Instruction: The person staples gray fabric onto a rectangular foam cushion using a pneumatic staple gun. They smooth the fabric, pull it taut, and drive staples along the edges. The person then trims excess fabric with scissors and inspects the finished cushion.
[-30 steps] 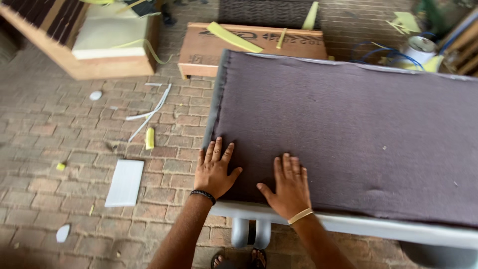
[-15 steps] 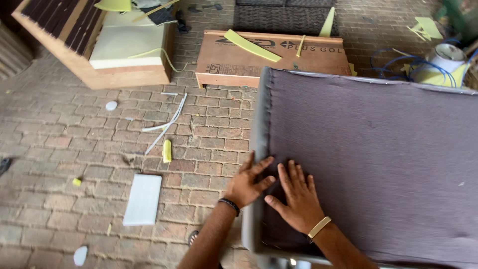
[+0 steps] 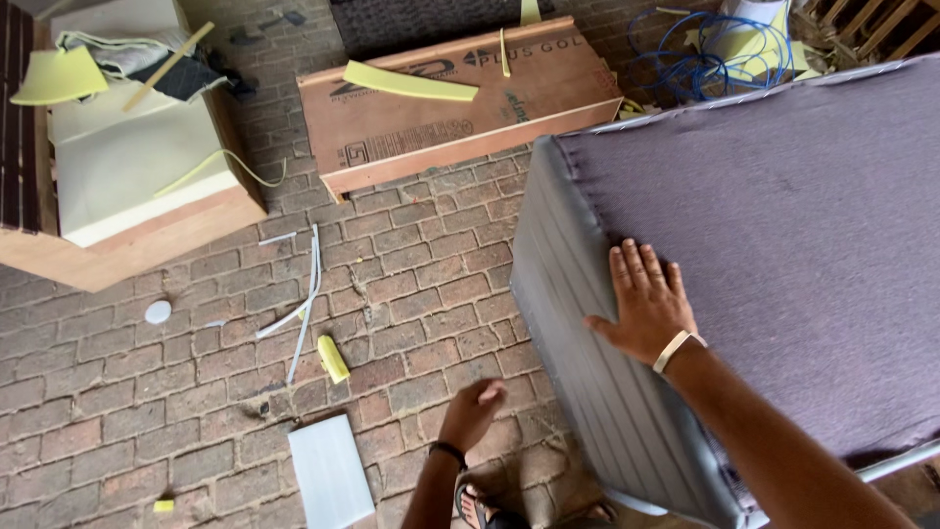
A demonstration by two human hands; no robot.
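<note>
- While the head camera looks down, the right hand [image 3: 646, 302] lies flat and open, fingers spread, on the purple-grey upholstered panel [image 3: 783, 255], close to its left edge; a pale band circles that wrist.
- That panel fills the right side of the view, tilted, with its ribbed grey side face [image 3: 578, 362] turned toward the brick floor [image 3: 411, 294].
- Lower down, the left hand [image 3: 472, 411] hangs over the bricks just left of the panel's side face, fingers loosely curled and blurred, holding nothing that can be made out; a dark band sits on its wrist.
- Near it on the floor lie a white rectangular sheet [image 3: 330, 470] and a small yellow foam offcut [image 3: 333, 359].
- Farther off sit a flat wooden board [image 3: 460, 108] carrying a yellow foam strip [image 3: 411, 82], and a wooden box frame [image 3: 127, 196] with pale foam.
</note>
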